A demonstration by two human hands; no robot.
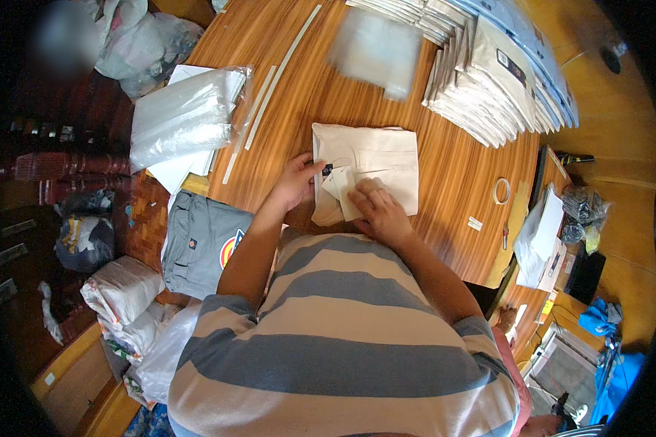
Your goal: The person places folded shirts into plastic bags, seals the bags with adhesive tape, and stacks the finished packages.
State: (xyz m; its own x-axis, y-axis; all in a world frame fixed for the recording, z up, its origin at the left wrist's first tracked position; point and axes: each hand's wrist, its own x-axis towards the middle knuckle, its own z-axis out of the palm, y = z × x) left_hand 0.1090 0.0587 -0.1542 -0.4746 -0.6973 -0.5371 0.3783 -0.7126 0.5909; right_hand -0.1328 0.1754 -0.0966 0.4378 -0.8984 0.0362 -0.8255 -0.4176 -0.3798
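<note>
A folded cream shirt [395, 156] lies on the wooden table in front of me, its collar side toward the left. A small dark label [327, 170] shows near the collar, and pale hang tags [345, 191] rest on top of the fabric. At the shirt's left edge my left hand [297, 180] is closed, thumb over the cloth beside the dark label. My right hand [383, 213] lies over the shirt's lower part, fingers laid out and touching the hang tag's right side. Its fingertips partly cover the tag.
Tall stacks of packed shirts [481, 87] stand at the far right. Clear plastic bags [379, 51] lie at the back, with more plastic sleeves [178, 116] on the left. Grey folded trousers [200, 244] sit beside my left arm. A tape roll [501, 191] is on the right.
</note>
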